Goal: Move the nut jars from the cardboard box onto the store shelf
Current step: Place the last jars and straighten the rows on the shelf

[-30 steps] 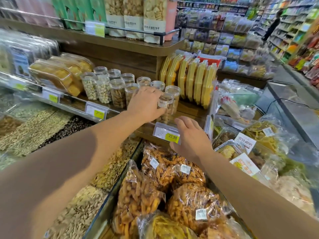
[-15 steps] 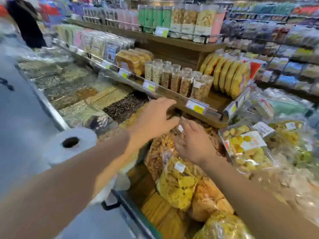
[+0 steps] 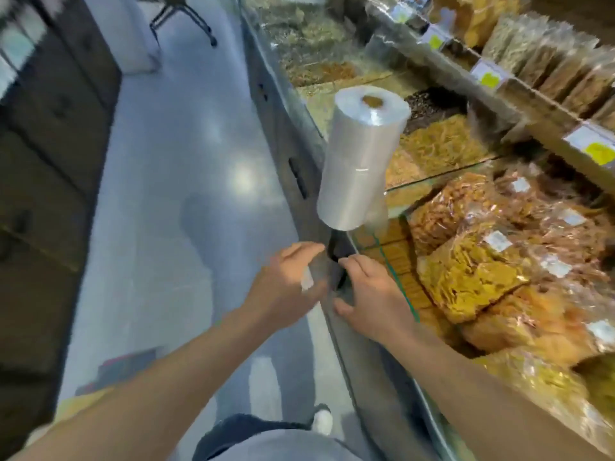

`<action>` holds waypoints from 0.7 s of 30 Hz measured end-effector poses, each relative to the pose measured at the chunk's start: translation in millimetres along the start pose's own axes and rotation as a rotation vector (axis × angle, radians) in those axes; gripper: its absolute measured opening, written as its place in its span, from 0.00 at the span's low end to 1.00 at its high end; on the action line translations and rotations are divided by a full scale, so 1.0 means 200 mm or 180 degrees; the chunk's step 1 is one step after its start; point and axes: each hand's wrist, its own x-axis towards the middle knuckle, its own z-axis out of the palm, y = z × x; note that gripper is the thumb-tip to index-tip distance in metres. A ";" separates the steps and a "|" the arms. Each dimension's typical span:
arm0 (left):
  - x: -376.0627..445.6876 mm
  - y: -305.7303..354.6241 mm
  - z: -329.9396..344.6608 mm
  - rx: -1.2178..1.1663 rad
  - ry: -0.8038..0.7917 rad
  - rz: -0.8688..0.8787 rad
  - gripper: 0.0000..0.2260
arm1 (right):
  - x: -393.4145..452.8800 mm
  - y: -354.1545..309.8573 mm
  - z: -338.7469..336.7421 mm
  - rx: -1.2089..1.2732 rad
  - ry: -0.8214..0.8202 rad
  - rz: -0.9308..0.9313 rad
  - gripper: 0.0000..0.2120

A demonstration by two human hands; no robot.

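A glass-edged counter (image 3: 336,321) holds clear bags of fried snacks (image 3: 466,274). Above it, a wooden shelf (image 3: 539,118) with yellow price tags (image 3: 489,78) carries packaged snacks (image 3: 545,58).

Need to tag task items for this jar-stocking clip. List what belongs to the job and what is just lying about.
Job: left hand, right hand, neither holding a jar; store shelf. No jars in view.
Lying about: plastic bag roll; bagged snacks; price tags.

One plastic-bag roll (image 3: 361,161), two hands, three yellow price tags, several snack bags.
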 end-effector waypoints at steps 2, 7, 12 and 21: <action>-0.17 -0.20 -0.07 0.0112 0.0124 -0.0394 0.29 | 0.06 -0.18 0.12 -0.0103 -0.0217 -0.0332 0.35; -0.65 -0.66 -0.29 0.0160 0.0564 -0.1415 0.30 | 0.19 -0.72 0.41 -0.0220 -0.0841 -0.1099 0.35; -1.19 -1.07 -0.50 0.0086 0.1051 -0.2302 0.27 | 0.25 -1.32 0.70 -0.0288 -0.1330 -0.1822 0.35; -1.98 -1.38 -0.63 -0.0016 0.1841 -0.3786 0.28 | 0.20 -2.26 1.14 -0.0836 -0.2141 -0.3291 0.31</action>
